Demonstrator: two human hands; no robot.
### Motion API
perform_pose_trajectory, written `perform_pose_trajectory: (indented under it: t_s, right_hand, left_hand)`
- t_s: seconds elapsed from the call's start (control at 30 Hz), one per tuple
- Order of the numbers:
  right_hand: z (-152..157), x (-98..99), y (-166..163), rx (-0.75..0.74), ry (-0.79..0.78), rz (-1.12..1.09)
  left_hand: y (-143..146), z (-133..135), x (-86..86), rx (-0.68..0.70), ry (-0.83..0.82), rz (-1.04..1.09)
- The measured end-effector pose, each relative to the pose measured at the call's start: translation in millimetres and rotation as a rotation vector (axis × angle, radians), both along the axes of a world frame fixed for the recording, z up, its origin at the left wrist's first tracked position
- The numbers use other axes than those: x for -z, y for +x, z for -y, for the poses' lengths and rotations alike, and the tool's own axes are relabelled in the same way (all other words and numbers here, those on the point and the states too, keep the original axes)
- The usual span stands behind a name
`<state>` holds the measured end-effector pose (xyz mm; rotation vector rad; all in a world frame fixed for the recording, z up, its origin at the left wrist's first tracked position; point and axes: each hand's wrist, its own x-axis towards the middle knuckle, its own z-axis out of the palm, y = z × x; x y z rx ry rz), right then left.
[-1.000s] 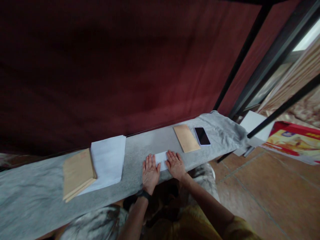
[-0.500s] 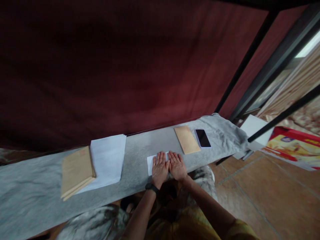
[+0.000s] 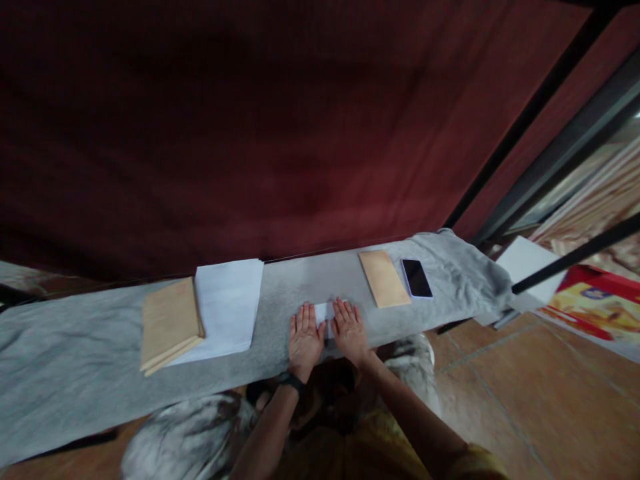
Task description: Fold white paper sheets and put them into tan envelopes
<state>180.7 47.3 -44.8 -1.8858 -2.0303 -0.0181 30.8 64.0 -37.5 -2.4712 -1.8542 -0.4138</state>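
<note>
White paper in a small rectangle (image 3: pixel 324 311) lies on the grey cloth-covered bench (image 3: pixel 310 275) in the head view, partly under the left hand (image 3: pixel 305 341) and right hand (image 3: pixel 351 335), whose fingers are straight and pressed flat. The stacked brown paper envelopes (image 3: pixel 170 317) bear an illegible reddish mark; the red-and-yellow printed box (image 3: pixel 595 303) shows a blue emblem, its lettering blurred.

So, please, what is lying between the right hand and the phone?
In the head view, a tan envelope lies on the grey cloth between the right hand and the phone.
</note>
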Motion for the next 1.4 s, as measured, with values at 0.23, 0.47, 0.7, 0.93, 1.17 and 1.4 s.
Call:
perform_pose_trajectory:
  t_s: [0.23,0.47,0.7,0.93,1.17,1.4]
  right_hand:
    - [5.0,4.9,-1.7,-0.079,0.008,0.047]
    - [10.1,8.7,23.4,-0.034,0.033,0.078]
    - [12.1,10.8,26.7,-0.03,0.031,0.09]
    - [11.0,13.9,25.2,-0.024,0.054,0.086]
    - [12.0,12.5,25.8,-0.025,0.081,0.044]
    - [13.1,8.5,31.5,-0.062,0.07,-0.077]
  left_hand:
    - [0.1,0.4,4.3,-0.021,-0.011,0.044]
    - [-6.4,8.0,9.9,-0.116,0.037,0.102]
    - [-17.3,15.5,4.1,-0.164,0.044,0.095]
    - [-25.0,27.5,-6.4,0.146,-0.063,0.02]
    - [-14.1,16.6,-13.2,0.242,-0.201,-0.178]
    - [-15.2,14.8,-34.6,0.285,-0.172,-0.153]
